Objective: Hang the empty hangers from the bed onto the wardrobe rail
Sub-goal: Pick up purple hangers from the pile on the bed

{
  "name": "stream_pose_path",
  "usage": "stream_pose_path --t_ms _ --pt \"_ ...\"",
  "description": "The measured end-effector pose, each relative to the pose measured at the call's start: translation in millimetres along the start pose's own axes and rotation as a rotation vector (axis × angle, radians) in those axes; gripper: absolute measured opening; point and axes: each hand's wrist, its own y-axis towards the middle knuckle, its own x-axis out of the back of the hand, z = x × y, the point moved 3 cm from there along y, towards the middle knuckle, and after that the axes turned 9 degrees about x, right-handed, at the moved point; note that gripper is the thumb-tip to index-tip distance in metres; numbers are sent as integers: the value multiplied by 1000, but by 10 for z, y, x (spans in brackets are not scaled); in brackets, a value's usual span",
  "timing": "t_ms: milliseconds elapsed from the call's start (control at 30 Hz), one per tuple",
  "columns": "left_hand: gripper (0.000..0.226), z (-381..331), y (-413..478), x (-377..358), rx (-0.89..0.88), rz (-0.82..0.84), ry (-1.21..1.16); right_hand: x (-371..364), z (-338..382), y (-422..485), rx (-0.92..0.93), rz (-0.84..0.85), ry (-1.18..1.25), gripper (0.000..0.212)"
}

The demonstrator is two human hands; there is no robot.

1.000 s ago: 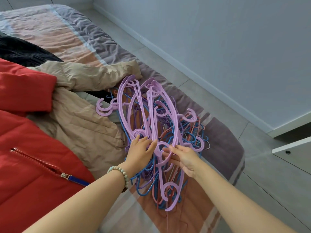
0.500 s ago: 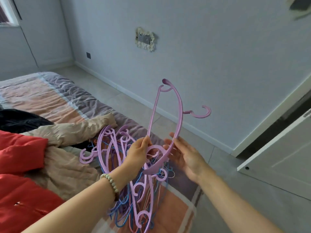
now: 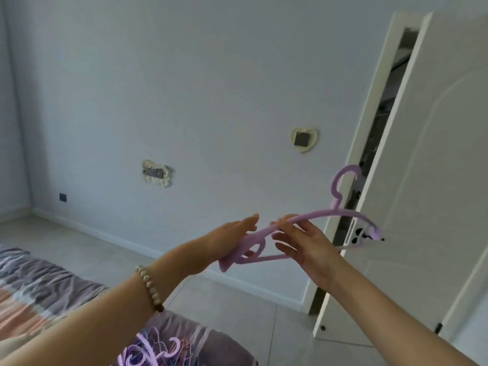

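Observation:
A lilac plastic hanger (image 3: 324, 215) is held up in the air in front of the wall, hook pointing up toward the wardrobe. My left hand (image 3: 232, 239) grips its left end. My right hand (image 3: 303, 239) pinches its arm and lower bar near the middle. The pile of lilac, blue and pink hangers (image 3: 155, 352) lies on the bed (image 3: 39, 291) at the bottom edge, partly behind my left forearm. The wardrobe (image 3: 449, 154) stands at the right with a dark gap (image 3: 380, 122) beside its white door; no rail shows.
The grey wall (image 3: 184, 75) carries two decorated switch plates (image 3: 157, 173) and a low socket (image 3: 62, 197). Tiled floor (image 3: 250, 307) runs between the bed and the wardrobe. A white skirting board lines the wall's base.
The hanger has been lifted off the pile and turned from upright to nearly level. The view has swung up and right, from the bed toward the wall and wardrobe.

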Motion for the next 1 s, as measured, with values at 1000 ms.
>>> stream_pose_path --t_ms 1000 --pt "35 -3749 -2001 -5649 -865 632 -45 3904 3871 -4390 493 -924 -641 31"
